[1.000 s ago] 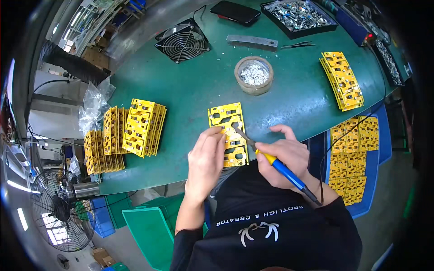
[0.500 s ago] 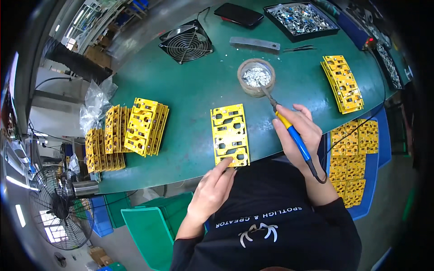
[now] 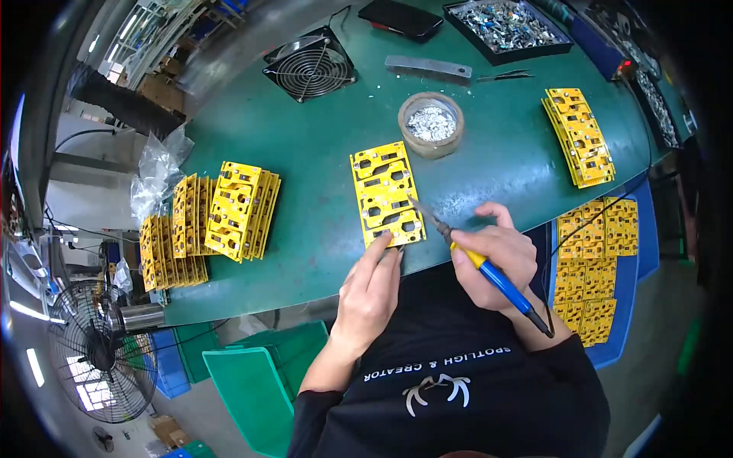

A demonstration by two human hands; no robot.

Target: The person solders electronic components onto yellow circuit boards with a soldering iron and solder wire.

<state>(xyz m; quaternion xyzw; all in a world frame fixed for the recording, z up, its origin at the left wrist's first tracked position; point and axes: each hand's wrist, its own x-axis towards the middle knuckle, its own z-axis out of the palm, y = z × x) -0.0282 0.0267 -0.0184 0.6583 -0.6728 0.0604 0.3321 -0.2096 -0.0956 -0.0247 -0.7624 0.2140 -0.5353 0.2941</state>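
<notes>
A yellow circuit board panel (image 3: 385, 191) lies flat on the green bench (image 3: 305, 145), just in front of me. My left hand (image 3: 370, 294) reaches to its near edge, fingertips touching the board's lower corner. My right hand (image 3: 492, 256) grips a soldering iron (image 3: 477, 259) with a blue and yellow handle; its tip points at the board's lower right corner. A round tin of solder scraps (image 3: 431, 124) stands just beyond the board.
Upright stacks of yellow boards (image 3: 217, 214) stand at the left, a fanned stack (image 3: 579, 136) at the right, more boards in a blue tray (image 3: 595, 259). A small fan (image 3: 309, 67), a metal bar (image 3: 427, 67), tweezers (image 3: 508, 75), a parts tray (image 3: 508, 24) and a phone (image 3: 401, 17) lie at the back.
My right hand brought the iron back from the solder tin to the board's near corner. My left hand, which had dropped off the bench, rose again to the board's edge.
</notes>
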